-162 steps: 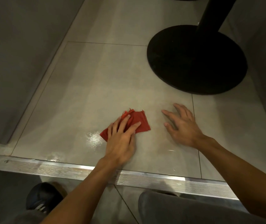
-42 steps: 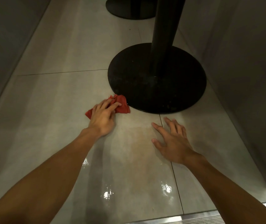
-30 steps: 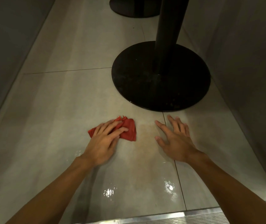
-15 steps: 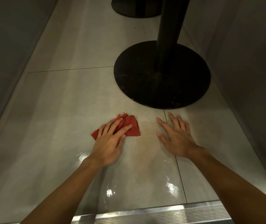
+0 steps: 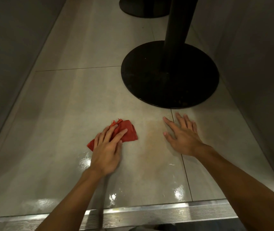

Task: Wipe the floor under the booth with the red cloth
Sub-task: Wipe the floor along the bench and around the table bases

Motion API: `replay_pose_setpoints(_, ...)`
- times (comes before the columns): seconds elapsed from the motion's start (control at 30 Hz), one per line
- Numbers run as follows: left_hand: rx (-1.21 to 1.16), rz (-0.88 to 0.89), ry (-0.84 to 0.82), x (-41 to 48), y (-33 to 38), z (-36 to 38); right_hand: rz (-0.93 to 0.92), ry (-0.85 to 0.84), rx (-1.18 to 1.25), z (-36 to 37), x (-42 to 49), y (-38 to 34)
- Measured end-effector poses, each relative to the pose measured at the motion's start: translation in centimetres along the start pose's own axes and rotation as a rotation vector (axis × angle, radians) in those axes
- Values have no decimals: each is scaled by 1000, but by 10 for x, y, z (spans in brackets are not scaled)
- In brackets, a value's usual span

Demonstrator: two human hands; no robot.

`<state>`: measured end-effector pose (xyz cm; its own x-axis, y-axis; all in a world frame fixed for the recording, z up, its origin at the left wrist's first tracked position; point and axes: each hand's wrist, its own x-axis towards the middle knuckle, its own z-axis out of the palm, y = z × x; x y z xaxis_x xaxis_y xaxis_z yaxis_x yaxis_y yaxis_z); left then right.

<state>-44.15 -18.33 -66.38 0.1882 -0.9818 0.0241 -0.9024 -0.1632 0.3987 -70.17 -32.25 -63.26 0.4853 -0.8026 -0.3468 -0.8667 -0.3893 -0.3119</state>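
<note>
Nearest, a ribbed metal strip (image 5: 166, 212) edges the wet floor (image 5: 63, 117), well short of the black base (image 5: 149, 77). Short of the base, to its left: left hand (image 5: 107, 147), fingers straight, pressing the red cloth (image 5: 128, 131) flat on the tile. Just short of the base: right hand (image 5: 182, 136), splayed flat on bare tile, holding nothing. A pole (image 5: 177, 22) rises from the base; second base (image 5: 141, 7) beyond.

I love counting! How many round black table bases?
2: the near base just past the right hand; the far base, cut by the top edge. Others may be hidden.
</note>
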Motion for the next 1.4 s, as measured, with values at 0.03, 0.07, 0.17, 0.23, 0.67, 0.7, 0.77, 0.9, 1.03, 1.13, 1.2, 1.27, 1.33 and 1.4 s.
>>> replay_pose_setpoints(0.03,-6,-25,13,-4,5,1,-1,-2,1,-1,-1,0)
replay_pose_setpoints(0.07,-17,-47,24,-10,11,2,-3,-5,3,-1,-2,-1)
replay_pose_setpoints(0.17,-40,-64,32,-38,32,7,-4,-4,4,-2,-3,-1)
replay_pose_setpoints(0.23,-40,-46,32,-62,44,11,4,-5,1,-2,-3,-2)
replay_pose_setpoints(0.67,-82,11,-10,-91,44,4,20,-5,-15,-1,-3,-3)
replay_pose_setpoints(0.7,-87,-17,-2,-85,43,3,14,-8,-9,-1,-4,-2)
replay_pose_setpoints(0.77,-94,-5,-9,-77,46,4,6,-6,-3,-1,-5,-2)
replay_pose_setpoints(0.9,-91,262,-67,-70,57,15,24,-9,-14,0,-4,-2)
replay_pose_setpoints(1.03,-54,441,-149,-63,71,22,22,-17,-19,-1,-4,-1)
replay_pose_setpoints(1.13,2,521,-219,-70,70,20,13,-21,-11,-1,-4,1)
replay_pose_setpoints(1.2,14,557,-252,-77,59,17,11,-15,-13,0,-4,2)
replay_pose_setpoints(1.27,11,564,-254,-84,41,9,7,-12,-14,0,-4,2)
replay_pose_setpoints(1.33,-9,527,-245,-88,21,-2,-5,-17,-8,0,-4,2)
replay_pose_setpoints(1.4,-46,433,-196,-90,1,-14,-15,-14,-6,0,-5,3)
